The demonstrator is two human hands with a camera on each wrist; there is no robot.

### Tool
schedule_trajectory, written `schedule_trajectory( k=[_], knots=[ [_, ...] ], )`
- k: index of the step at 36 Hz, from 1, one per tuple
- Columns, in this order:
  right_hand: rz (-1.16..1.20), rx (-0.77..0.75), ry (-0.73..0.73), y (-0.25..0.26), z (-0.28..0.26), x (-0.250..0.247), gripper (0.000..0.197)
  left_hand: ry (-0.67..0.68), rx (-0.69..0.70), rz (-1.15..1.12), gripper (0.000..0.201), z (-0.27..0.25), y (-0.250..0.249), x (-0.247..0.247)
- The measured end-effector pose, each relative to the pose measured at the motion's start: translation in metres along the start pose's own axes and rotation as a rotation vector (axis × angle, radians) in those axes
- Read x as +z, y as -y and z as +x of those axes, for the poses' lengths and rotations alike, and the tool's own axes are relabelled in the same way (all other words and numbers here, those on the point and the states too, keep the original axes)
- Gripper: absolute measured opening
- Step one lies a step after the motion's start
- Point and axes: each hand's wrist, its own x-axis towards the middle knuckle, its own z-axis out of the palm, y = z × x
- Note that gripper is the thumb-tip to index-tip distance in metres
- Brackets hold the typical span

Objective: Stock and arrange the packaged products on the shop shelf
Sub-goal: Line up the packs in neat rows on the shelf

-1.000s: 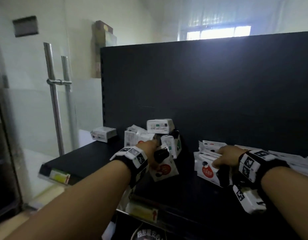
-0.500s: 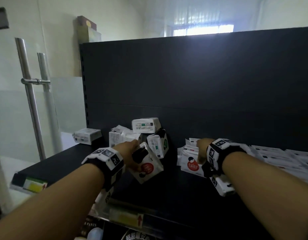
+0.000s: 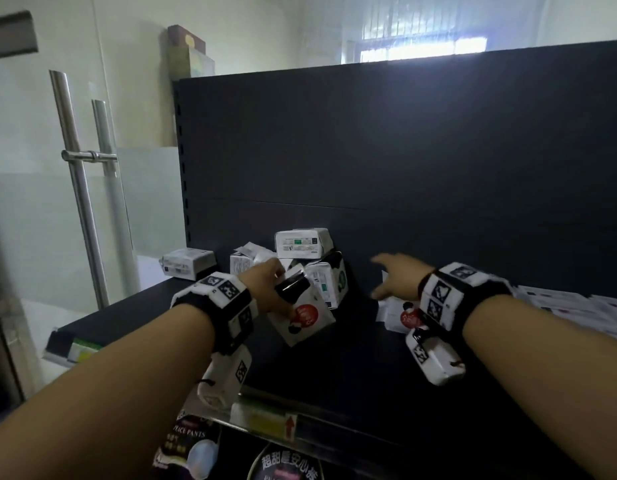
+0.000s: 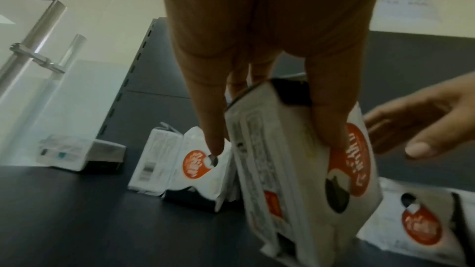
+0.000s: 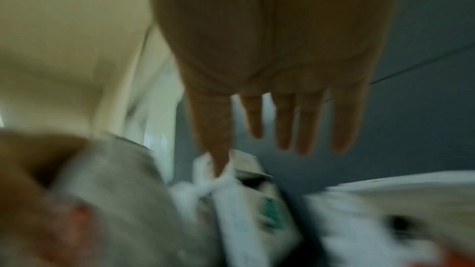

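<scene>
My left hand (image 3: pixel 269 289) grips a white pack with a red round logo (image 3: pixel 301 315) (image 4: pixel 303 170), tilted just above the dark shelf (image 3: pixel 127 313). Behind it stands a small heap of white packs (image 3: pixel 303 245). My right hand (image 3: pixel 391 280) (image 5: pixel 270 129) hovers with straight spread fingers and holds nothing, above a flat pack with a red logo (image 3: pixel 400 315) and to the right of the heap. In the left wrist view the right hand (image 4: pixel 416 127) shows at the right edge. The right wrist view is blurred.
One lone white pack (image 3: pixel 187 265) lies at the shelf's far left. Several flat white packs (image 3: pixel 570 306) spread along the right. The dark back panel (image 3: pixel 404 150) rises behind. A glass door with steel handles (image 3: pixel 82 188) stands left. Dark packs (image 3: pixel 189 448) sit on the shelf below.
My right hand has let go of the flat pack on the right and risen, fingers spread, moving left toward the heap. The left hand still holds its pack in the same place.
</scene>
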Motion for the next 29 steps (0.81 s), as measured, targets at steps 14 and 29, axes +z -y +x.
schedule_trajectory(
  k=[14, 29],
  knots=[
    [0.297, -0.201, 0.117, 0.004, -0.071, -0.049, 0.057, -0.002, 0.415, -0.31, 0.091, -0.016, -0.096, 0.0],
    [0.331, 0.185, -0.164, -0.112, -0.14, -0.063, 0.057, 0.19, 0.501, 0.021, 0.069, -0.004, -0.171, 0.069]
  ],
)
